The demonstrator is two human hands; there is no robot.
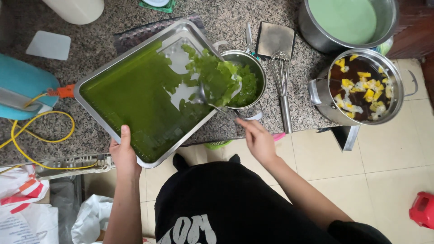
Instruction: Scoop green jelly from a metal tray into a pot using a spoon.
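My left hand [121, 151] grips the near edge of a steel tray [97, 77], thumb over the rim, holding it tilted above the granite counter [99, 43]. Green jelly [135, 97] covers most of the tray; at its far right corner the jelly is cut into cubes [214, 74] that spill over the rim into a small steel bowl [253, 65] just beside it. My right hand [257, 138] is closed around the handle of a spoon [205, 97], whose bowl lies among the loose cubes on the tray.

Right of the bowl a wire whisk [282, 77] lies on the counter. Further right stands a pot [361, 86] of dark liquid with yellow pieces, and beyond it, at the far edge, a larger pot [348, 20] of pale green liquid. On the left a yellow cable [40, 129] loops across the counter.
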